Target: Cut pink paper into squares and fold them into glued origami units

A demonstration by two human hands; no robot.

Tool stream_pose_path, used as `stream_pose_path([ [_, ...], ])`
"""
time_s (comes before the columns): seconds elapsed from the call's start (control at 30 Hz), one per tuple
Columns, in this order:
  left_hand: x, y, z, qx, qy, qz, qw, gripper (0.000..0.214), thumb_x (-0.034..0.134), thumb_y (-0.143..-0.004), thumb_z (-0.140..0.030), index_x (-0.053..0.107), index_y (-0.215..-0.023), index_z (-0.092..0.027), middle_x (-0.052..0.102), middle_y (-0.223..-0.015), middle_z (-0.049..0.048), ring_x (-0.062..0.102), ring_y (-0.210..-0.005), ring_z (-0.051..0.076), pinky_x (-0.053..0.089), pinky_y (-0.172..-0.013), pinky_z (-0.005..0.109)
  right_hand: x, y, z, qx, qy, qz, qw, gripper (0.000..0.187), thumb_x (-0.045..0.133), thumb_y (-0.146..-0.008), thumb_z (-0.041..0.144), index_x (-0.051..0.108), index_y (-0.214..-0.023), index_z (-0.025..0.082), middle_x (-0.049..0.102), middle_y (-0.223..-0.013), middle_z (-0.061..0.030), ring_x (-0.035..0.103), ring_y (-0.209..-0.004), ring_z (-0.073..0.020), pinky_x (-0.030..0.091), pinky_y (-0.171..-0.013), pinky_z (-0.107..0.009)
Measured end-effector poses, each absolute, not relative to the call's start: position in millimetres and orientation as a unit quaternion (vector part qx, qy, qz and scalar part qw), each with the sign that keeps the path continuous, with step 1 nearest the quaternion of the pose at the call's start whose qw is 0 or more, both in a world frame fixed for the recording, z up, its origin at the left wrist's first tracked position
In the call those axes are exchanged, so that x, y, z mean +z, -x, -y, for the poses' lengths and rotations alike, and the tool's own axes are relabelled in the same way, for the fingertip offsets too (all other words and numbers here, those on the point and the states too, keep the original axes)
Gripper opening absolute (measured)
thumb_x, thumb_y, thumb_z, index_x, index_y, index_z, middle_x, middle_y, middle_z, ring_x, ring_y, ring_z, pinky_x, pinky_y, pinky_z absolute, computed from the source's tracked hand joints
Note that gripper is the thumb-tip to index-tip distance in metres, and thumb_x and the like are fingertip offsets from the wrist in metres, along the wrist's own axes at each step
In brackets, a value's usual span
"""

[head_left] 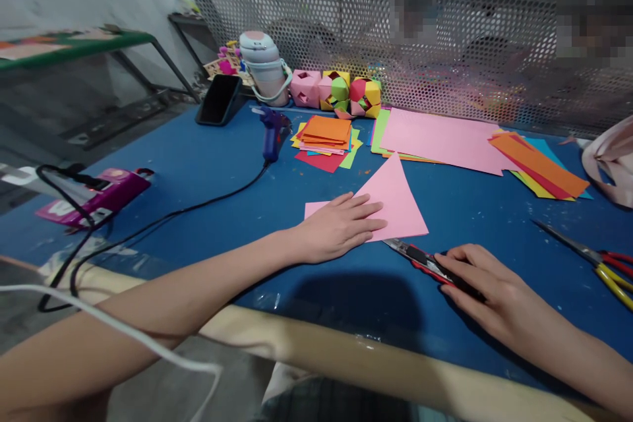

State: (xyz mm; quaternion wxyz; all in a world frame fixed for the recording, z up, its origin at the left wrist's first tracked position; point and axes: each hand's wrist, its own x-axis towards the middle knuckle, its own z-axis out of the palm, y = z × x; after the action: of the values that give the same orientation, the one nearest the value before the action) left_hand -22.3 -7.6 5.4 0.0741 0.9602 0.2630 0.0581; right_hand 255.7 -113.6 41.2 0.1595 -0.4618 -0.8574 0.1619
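Folded pink paper (395, 201) lies near the middle of the blue table, its upper part a triangle and a flat strip showing at the left. My left hand (341, 227) rests flat on it with fingers stretched to the right. My right hand (487, 287) is closed around a red and black utility knife (425, 262). The knife's blade points left, and its tip reaches the paper's lower edge by my left fingertips. Whether the tip is inside the fold cannot be made out.
Beyond the paper are stacked coloured squares (326, 132), large pink sheets (440, 138) and coloured strips (539, 161). Scissors (593, 257) lie at the right. A glue gun (271, 135) trails a cord to a purple power strip (111, 194). A phone (219, 100), bottle (267, 72) and paper cubes (336, 92) line the back.
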Motion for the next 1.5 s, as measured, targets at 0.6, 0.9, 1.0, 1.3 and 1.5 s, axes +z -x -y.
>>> stream_pose_path([
  [0.6,6.9,22.5,8.4,0.075,-0.951,-0.279,0.115,0.036,0.028,-0.096,-0.022,0.040,-0.130,-0.017,0.035,-0.148,0.0051,0.027,-0.138,0.022,0.022,-0.113,0.044,39.6,-248.9,111.3,0.171,0.450,0.863,0.156,0.031,0.044,-0.092,0.024,0.056,-0.121,0.019,0.059,-0.101,-0.0112,0.058,-0.093,-0.0204,0.051,-0.077,-0.032],
  [0.9,7.4,21.8,8.5,0.074,-0.950,-0.279,0.117,0.035,0.028,-0.096,-0.022,0.041,-0.128,-0.016,0.035,-0.147,0.0055,0.027,-0.138,0.023,0.023,-0.112,0.045,39.3,-246.8,111.3,0.177,0.447,0.866,0.140,0.032,0.044,-0.093,0.023,0.053,-0.123,0.019,0.057,-0.104,-0.0116,0.056,-0.096,-0.0208,0.050,-0.080,-0.033],
  [1.0,7.7,21.8,8.4,0.074,-0.951,-0.277,0.118,0.035,0.028,-0.096,-0.022,0.043,-0.127,-0.016,0.035,-0.147,0.0059,0.026,-0.138,0.023,0.023,-0.112,0.045,39.1,-246.1,110.9,0.176,0.446,0.866,0.139,0.032,0.044,-0.093,0.024,0.053,-0.123,0.020,0.056,-0.104,-0.0113,0.056,-0.096,-0.0204,0.050,-0.080,-0.033],
  [1.3,7.5,22.0,7.9,0.081,-0.949,-0.275,0.131,0.038,0.027,-0.095,-0.022,0.039,-0.131,-0.017,0.035,-0.147,0.0052,0.026,-0.138,0.023,0.022,-0.113,0.044,38.6,-241.8,108.9,0.163,0.429,0.875,0.153,0.032,0.045,-0.092,0.021,0.054,-0.122,0.017,0.057,-0.101,-0.0112,0.056,-0.093,-0.0195,0.051,-0.077,-0.031],
  [1.5,8.4,21.4,8.1,0.092,-0.945,-0.276,0.150,0.034,0.029,-0.094,-0.022,0.046,-0.123,-0.018,0.036,-0.147,0.0063,0.027,-0.138,0.023,0.022,-0.113,0.045,37.1,-234.5,108.7,0.165,0.426,0.875,0.162,0.030,0.046,-0.091,0.020,0.056,-0.119,0.016,0.058,-0.098,-0.0114,0.057,-0.091,-0.0202,0.051,-0.077,-0.032],
])
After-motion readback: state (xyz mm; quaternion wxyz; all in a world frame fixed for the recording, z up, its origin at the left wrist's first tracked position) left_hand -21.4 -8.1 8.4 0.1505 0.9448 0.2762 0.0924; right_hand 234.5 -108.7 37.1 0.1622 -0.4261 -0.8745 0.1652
